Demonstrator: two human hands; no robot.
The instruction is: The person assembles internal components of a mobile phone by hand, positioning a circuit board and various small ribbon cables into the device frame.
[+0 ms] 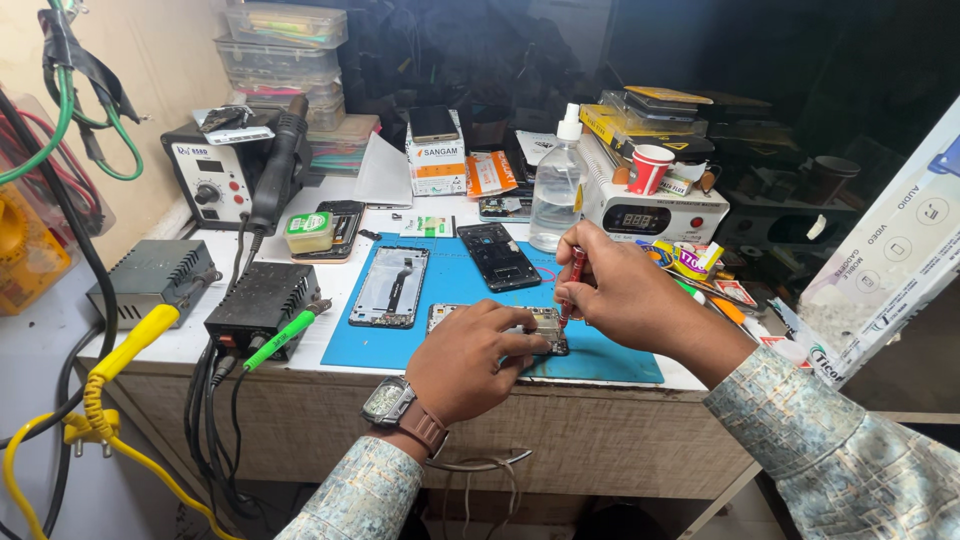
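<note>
Blue silicone mat (pixel 470 290) at the bench's front edge carries the opened phone (pixel 545 325) you are working on. Your left hand (pixel 465 360) lies over it, fingers curled, pinning the body. Your right hand (pixel 620 290) pinches a red screwdriver (pixel 573 280), tip down at the phone's upper end. You appear mid-screw; next calls for a steady upright driver. A spare phone frame (pixel 388 287) lies beside.
</note>
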